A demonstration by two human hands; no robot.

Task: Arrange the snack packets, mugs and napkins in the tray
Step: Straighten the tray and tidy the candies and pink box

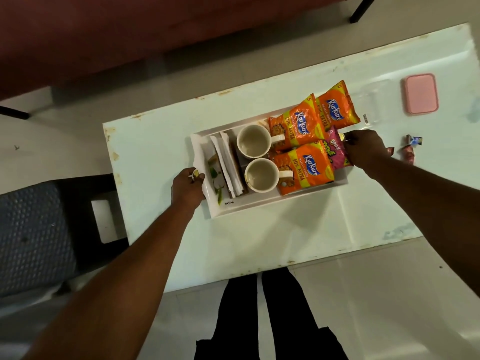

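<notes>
A white tray point(262, 206) lies on the pale table. It holds two cream mugs point(253, 144) point(261, 175), a stack of white napkins point(228, 165) on the left and three orange snack packets point(304, 167) point(296, 127) point(336, 107) on the right. A pink snack packet point(336, 149) lies under the orange ones at the tray's right end. My left hand point(188, 188) grips the tray's left end. My right hand point(365, 149) grips the tray's right end beside the pink packet.
A pink lidded box point(420, 93) sits at the table's far right. Small wrapped sweets point(411, 149) lie right of my right hand. A dark chair point(39, 235) stands left of the table, a red sofa point(104, 35) behind it.
</notes>
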